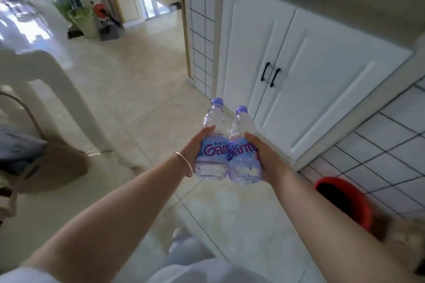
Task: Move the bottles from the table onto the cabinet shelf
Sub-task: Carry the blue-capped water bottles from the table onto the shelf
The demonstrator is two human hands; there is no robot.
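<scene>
Left hand [195, 147] and right hand [264, 158], fingers curled, each grip a clear purple-capped plastic water bottle (left bottle [212, 142], right bottle [243, 149]) pressed together; either could slip mid-carry before reaching the white cabinet [310, 76].

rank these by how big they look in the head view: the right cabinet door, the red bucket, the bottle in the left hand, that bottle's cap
1. right cabinet door
2. red bucket, partly hidden by the right arm
3. bottle in the left hand, not far behind the bucket, and nearer the camera, so unsure
4. cap
</scene>
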